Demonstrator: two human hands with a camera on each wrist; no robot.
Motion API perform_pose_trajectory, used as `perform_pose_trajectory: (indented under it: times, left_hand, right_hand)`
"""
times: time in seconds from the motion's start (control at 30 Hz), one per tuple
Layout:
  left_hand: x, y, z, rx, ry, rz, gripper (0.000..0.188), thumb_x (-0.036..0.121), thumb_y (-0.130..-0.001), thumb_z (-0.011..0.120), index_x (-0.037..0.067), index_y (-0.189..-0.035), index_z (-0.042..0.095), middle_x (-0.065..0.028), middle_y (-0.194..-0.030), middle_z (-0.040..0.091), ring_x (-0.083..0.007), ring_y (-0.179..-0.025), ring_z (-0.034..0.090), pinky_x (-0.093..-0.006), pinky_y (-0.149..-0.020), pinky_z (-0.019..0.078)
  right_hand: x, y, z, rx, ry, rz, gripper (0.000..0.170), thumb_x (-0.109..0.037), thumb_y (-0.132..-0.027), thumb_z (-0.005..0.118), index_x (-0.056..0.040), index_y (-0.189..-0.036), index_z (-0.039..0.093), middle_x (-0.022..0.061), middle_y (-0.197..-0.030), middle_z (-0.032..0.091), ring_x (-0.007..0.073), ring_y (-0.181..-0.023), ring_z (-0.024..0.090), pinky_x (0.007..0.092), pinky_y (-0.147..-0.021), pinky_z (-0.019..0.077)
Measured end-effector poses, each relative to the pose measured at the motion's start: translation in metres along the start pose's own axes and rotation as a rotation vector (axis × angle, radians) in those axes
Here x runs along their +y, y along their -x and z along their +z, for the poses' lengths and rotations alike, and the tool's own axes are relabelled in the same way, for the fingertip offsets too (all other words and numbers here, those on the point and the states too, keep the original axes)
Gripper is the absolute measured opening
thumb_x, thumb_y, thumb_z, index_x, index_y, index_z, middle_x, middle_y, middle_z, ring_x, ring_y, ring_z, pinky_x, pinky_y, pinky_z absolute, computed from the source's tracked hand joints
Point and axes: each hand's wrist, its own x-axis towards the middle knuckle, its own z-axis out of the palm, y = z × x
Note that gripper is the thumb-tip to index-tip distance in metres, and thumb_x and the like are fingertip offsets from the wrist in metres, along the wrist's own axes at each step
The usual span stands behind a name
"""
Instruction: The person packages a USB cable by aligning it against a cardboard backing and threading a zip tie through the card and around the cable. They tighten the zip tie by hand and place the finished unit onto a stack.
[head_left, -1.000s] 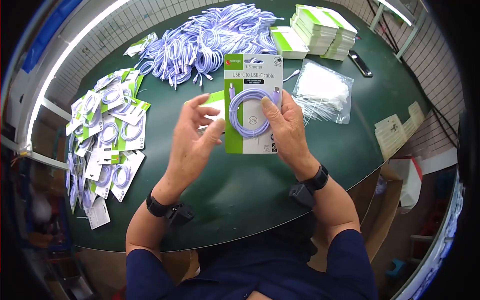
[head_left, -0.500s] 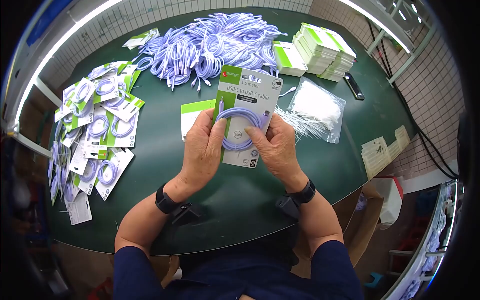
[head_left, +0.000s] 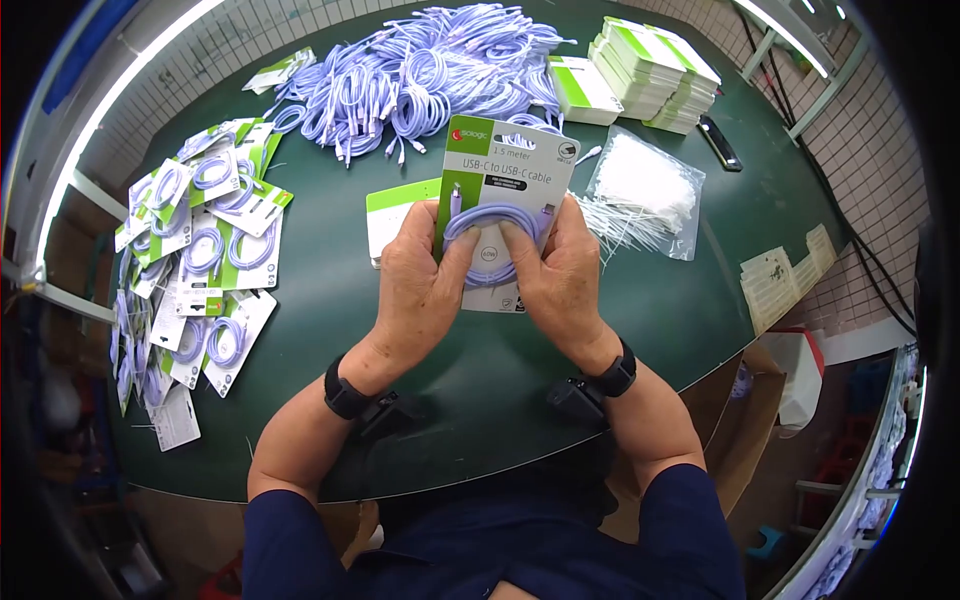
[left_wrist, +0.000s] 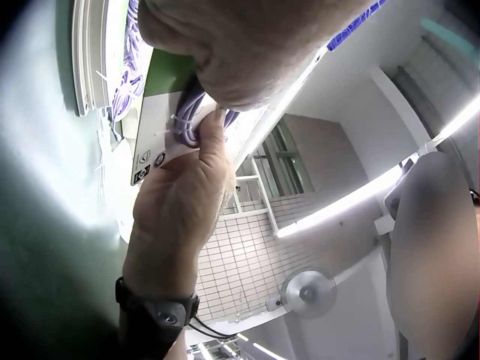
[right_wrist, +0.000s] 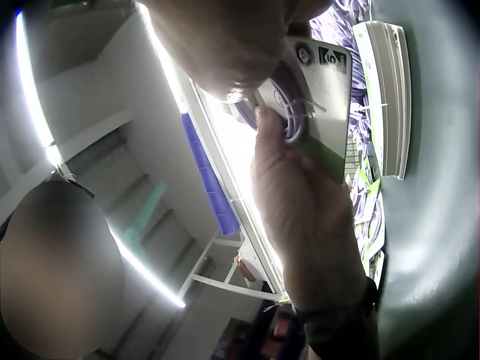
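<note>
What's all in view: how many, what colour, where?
Carded cable: one, purple, held centre
Loose cables: many, purple, far heap
Packed cables: many, purple, left heap
Card stacks: several, white and green, far right, centre
Ties: many, white, right, in and beside clear bag
Phone-like object: one, black, right
Table: one, dark green, beneath
Carton: one, brown, lower right
Sleeves: two, dark blue, bottom
Wristbands: two, black, wrists
Left hand: one, gripping carded cable's left
Right hand: one, gripping carded cable's right

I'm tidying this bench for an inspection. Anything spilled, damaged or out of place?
The thin white ties look spilled, fanning out of the clear bag onto the table. The carded cables on the person's left lie in a jumbled heap, unlike the neat card stacks. No damage shows on the held card.
</note>
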Motion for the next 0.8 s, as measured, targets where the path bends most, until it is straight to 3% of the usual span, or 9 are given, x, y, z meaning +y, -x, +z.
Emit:
perform_pose_trajectory:
  times: [0.23, 0.37, 0.47, 0.5, 0.6, 0.8]
  left_hand:
    - [0.006, -0.001, 0.004, 0.017, 0.118, -0.009, 0.02, 0.009, -0.103, 0.067, -0.005, -0.115, 0.06, -0.0111, -0.095, 0.072, -0.0114, -0.084, 0.066, -0.0308, -0.073, 0.0556]
    - [0.003, -0.005, 0.003, 0.007, 0.05, -0.014, 0.021, 0.011, -0.102, 0.067, -0.005, -0.115, 0.06, -0.0101, -0.093, 0.071, -0.0102, -0.084, 0.064, -0.0303, -0.073, 0.0549]
    - [0.002, -0.003, 0.005, 0.007, 0.005, -0.1, 0.022, 0.012, -0.101, 0.067, -0.005, -0.115, 0.061, -0.0117, -0.093, 0.072, -0.0126, -0.084, 0.065, -0.032, -0.074, 0.0548]
    - [0.001, -0.001, 0.006, 0.018, 0.014, -0.103, 0.022, 0.012, -0.101, 0.067, -0.005, -0.115, 0.061, -0.0117, -0.093, 0.072, -0.0126, -0.084, 0.065, -0.032, -0.074, 0.0548]
    - [0.0, -0.001, 0.008, -0.004, 0.0, -0.072, 0.023, 0.011, -0.099, 0.067, -0.005, -0.114, 0.06, -0.0156, -0.091, 0.072, -0.0179, -0.082, 0.067, -0.0356, -0.074, 0.055]
    - [0.003, 0.005, 0.004, -0.006, -0.097, -0.021, 0.022, 0.01, -0.098, 0.067, -0.005, -0.112, 0.059, -0.0205, -0.091, 0.07, -0.0252, -0.079, 0.068, -0.0391, -0.073, 0.0547]
  right_hand:
    - [-0.008, 0.0, -0.004, 0.013, 0.073, -0.034, 0.034, -0.009, -0.099, 0.071, 0.0075, -0.123, 0.054, 0.0209, -0.095, 0.075, 0.0307, -0.082, 0.077, 0.0407, -0.07, 0.0595]
    - [-0.013, -0.007, -0.007, -0.037, 0.073, 0.097, 0.043, -0.011, -0.098, 0.073, 0.006, -0.132, 0.053, 0.0185, -0.099, 0.073, 0.0341, -0.092, 0.074, 0.0419, -0.076, 0.0593]
    - [-0.024, -0.015, -0.005, 0.263, 0.321, -0.14, 0.052, -0.01, -0.093, 0.079, 0.0007, -0.139, 0.056, 0.0094, -0.104, 0.072, 0.0217, -0.103, 0.066, 0.0376, -0.087, 0.0537]
    - [-0.028, -0.016, -0.009, 0.25, 0.328, -0.144, 0.052, -0.01, -0.093, 0.079, 0.0007, -0.139, 0.056, 0.0094, -0.104, 0.072, 0.0217, -0.103, 0.066, 0.0376, -0.087, 0.0537]
    - [-0.037, -0.019, -0.023, 0.039, 0.866, -0.569, 0.052, -0.007, -0.085, 0.081, -0.0042, -0.135, 0.066, 0.0069, -0.105, 0.07, 0.0258, -0.103, 0.062, 0.0403, -0.087, 0.0494]
    - [-0.019, -0.017, -0.024, -0.1, 0.759, -0.689, 0.037, -0.003, -0.082, 0.08, -0.0056, -0.119, 0.074, 0.0062, -0.102, 0.069, 0.0266, -0.092, 0.061, 0.0412, -0.078, 0.0472]
